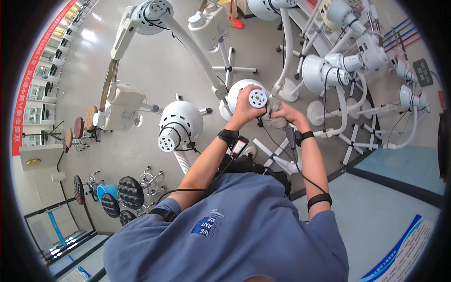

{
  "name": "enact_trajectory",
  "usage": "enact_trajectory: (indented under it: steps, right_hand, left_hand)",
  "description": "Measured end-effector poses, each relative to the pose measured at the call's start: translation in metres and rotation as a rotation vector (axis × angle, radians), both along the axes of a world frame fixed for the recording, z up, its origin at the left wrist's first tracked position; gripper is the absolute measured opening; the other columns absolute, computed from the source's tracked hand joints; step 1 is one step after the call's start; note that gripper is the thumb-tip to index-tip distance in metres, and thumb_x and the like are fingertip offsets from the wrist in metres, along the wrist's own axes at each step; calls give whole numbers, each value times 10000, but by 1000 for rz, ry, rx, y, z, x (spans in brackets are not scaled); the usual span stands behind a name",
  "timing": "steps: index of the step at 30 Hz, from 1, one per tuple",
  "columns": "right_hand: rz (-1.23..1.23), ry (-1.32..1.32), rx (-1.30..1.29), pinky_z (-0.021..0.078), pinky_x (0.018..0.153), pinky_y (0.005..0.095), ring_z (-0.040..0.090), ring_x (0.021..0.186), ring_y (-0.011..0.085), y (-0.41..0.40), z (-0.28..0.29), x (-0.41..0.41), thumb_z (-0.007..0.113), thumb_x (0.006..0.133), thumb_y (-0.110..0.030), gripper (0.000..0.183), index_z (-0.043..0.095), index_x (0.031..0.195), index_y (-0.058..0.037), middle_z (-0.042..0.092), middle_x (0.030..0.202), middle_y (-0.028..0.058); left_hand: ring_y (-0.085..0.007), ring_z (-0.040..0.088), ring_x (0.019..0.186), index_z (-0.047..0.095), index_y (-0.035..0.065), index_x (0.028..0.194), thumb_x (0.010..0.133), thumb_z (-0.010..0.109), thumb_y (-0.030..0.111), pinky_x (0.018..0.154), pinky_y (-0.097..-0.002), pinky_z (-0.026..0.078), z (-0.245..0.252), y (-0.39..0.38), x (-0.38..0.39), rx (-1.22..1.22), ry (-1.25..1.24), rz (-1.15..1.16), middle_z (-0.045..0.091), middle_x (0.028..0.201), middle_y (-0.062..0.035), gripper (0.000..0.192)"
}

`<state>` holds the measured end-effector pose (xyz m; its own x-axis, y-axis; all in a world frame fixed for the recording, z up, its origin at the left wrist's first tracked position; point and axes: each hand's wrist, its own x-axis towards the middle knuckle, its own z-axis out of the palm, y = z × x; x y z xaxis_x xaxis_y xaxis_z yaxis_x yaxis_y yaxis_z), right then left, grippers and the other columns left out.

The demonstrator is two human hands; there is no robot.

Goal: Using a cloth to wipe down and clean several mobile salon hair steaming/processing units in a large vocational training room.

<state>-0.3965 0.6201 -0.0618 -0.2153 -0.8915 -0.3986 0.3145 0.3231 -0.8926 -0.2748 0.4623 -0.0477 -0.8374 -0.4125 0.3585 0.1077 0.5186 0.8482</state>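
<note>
My left hand (245, 106) grips a white lamp head (258, 98) around its narrow rear housing, which has slots in its round end. Behind the hand, the lamp's wide shade is partly covered by my fingers. A crumpled grey-beige cloth (276, 119) is bunched in my right hand (293, 115) and pressed against the right side of the same lamp head. A black power cord (273, 135) hangs below the lamp. Each wrist wears a black strap with a small device and cable.
Another white lamp (181, 121) stands close on the left, beside a cream facial steamer (123, 105). More white lamps (319, 74) and wheeled stands crowd the right. Several stools (130, 192) and a blue bucket (106, 192) are at lower left. A glass panel (373, 201) lies at right.
</note>
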Motion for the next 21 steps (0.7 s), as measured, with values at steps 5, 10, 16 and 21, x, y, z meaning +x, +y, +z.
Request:
enact_trajectory:
  steps: [5,10,16,21]
  right_hand:
    - [-75,117,-24,426,815,272,542,867,131,24,-12,12,724,604,-125,497,565,1062,-14,608,955,45]
    - [-95,311,0,444,793,281,557,833,135,45,4,20,733,590,-159,464,587,996,10,625,919,61]
    - [-163,504,155,442,808,279,566,852,138,92,8,24,742,583,-170,508,566,1012,36,624,937,72]
    - [-299,612,225,436,837,285,571,891,170,141,-6,45,750,554,-174,594,535,1062,46,614,982,110]
  left_hand:
    - [-272,543,930,547,63,980,492,728,110,845,-357,424,6,7,2,12,-7,-11,598,925,-97,523]
    - [-274,544,926,558,68,966,492,727,109,841,-361,428,15,15,1,-57,-23,-17,598,942,-93,504]
    - [-298,521,905,564,77,917,450,728,138,859,-384,361,13,22,-10,1,9,-42,566,925,-97,498]
    - [-300,546,883,571,74,915,456,727,142,861,-383,367,18,27,-9,-23,15,-33,584,906,-95,489]
